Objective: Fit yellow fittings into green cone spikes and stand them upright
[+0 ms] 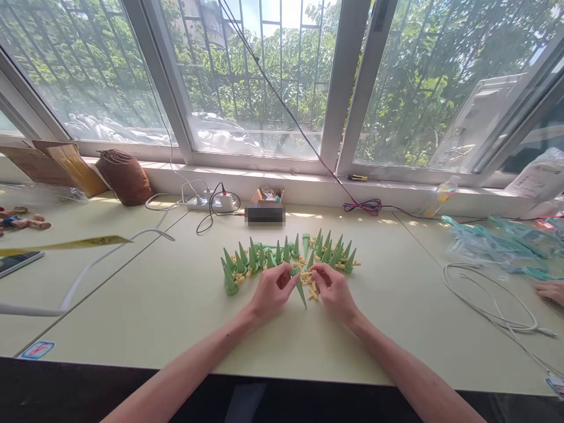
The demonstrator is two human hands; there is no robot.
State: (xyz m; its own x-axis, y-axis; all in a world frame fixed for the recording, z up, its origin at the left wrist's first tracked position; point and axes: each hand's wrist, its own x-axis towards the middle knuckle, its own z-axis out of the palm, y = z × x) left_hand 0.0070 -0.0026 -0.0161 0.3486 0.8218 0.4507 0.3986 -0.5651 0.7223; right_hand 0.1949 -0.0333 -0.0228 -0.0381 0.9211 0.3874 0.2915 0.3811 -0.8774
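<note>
My left grip (274, 289) pinches a green spike (301, 293); my right grip (335, 289), nearly closed, pinches a yellow peg (306, 275) beside it.

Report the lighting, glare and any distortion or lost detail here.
Head view: daylight through the windows washes the sky nearly white; head view: sunlit patches dapple the back of the table; head view: the window frames lean, suggesting wide-angle distortion; head view: a pixelated block hides detail beyond the green cones; head view: the small yellow pieces show little fine detail.
</note>
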